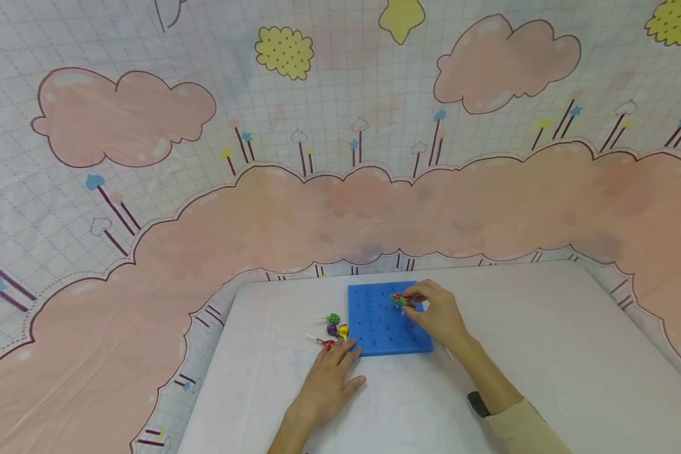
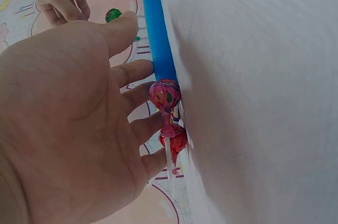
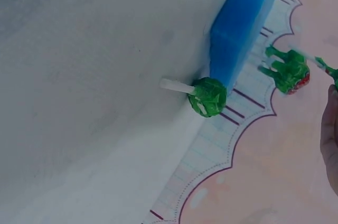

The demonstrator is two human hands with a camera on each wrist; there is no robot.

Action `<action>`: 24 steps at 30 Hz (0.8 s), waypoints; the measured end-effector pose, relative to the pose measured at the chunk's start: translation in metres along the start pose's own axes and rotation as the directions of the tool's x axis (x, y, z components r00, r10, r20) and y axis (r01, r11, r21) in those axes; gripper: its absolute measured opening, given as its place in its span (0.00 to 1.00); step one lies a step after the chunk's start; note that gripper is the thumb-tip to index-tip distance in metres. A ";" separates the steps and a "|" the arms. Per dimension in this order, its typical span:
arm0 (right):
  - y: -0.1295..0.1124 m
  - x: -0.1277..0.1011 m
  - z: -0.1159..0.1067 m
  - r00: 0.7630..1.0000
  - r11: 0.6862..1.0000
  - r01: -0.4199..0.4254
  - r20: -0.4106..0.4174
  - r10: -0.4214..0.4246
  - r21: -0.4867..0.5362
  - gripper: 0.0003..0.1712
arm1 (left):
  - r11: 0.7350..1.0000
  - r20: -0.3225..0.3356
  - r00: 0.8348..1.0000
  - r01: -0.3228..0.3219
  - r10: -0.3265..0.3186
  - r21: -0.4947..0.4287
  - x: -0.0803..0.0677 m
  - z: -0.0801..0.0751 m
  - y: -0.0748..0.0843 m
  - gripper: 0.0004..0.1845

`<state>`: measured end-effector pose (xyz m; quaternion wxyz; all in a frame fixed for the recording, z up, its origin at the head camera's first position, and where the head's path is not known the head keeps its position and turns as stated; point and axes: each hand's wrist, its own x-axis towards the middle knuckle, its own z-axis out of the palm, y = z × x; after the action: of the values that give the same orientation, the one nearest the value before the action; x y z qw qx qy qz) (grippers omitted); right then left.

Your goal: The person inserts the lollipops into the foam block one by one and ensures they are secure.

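The right hand (image 1: 439, 314) is over the far part of the blue foam board (image 1: 383, 334). Its fingers pinch a lollipop with a green and red wrapper (image 1: 400, 300) and hold it just above the board, close to the little holes. It looks like the step in hand is standing this lollipop up in the board.

The left hand (image 1: 331, 378) lies flat on the white table (image 1: 545, 353), fingers straight and a little apart, holding nothing. Its fingertips are right next to a small pile of lollipops (image 1: 333, 331) lying beside the near-left corner of the board. In the left wrist view, a pink lollipop (image 2: 164, 94) and a red one (image 2: 175, 139) are just past the fingertips.

My guess for the next move: the stick must be pointed straight down at one hole and pushed in gently, so it stays up. The other hand may need to keep the board from sliding.
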<state>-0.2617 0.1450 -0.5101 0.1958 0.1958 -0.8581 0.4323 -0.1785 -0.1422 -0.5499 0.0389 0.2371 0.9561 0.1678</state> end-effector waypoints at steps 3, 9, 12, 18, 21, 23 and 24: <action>0.001 0.000 0.002 1.000 1.000 -0.010 0.009 0.010 -0.015 0.16 | 1.000 0.002 1.000 0.002 -0.002 0.002 0.000 0.000 0.000 0.34; 0.002 0.000 0.005 1.000 1.000 -0.021 0.019 0.021 -0.018 0.16 | 1.000 -0.021 1.000 -0.017 0.017 0.000 -0.001 -0.001 0.000 0.33; 0.003 0.000 0.007 0.999 0.999 -0.034 0.027 0.035 -0.020 0.15 | 0.999 -0.043 0.999 -0.033 0.033 0.004 -0.001 0.000 0.000 0.33; 0.004 -0.001 0.008 0.999 0.999 -0.038 0.032 0.039 -0.033 0.10 | 0.999 -0.042 0.999 -0.035 0.035 0.005 0.000 0.001 0.000 0.33; 0.004 -0.002 0.008 0.998 0.997 -0.031 0.048 0.034 -0.073 0.11 | 0.999 -0.051 0.998 -0.043 0.043 0.002 0.000 0.003 -0.001 0.34; 0.004 -0.002 0.008 0.998 0.994 -0.022 0.064 0.028 -0.104 0.12 | 1.000 -0.037 0.999 -0.031 0.031 -0.001 0.001 0.002 -0.001 0.34; 0.004 -0.002 0.008 0.997 0.993 -0.016 0.072 0.024 -0.119 0.12 | 1.000 -0.036 0.999 -0.029 0.029 -0.001 0.001 0.002 -0.001 0.34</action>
<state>-0.2635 0.1409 -0.5178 0.1711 0.1910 -0.8907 0.3754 -0.1790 -0.1417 -0.5521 0.0192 0.2478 0.9530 0.1733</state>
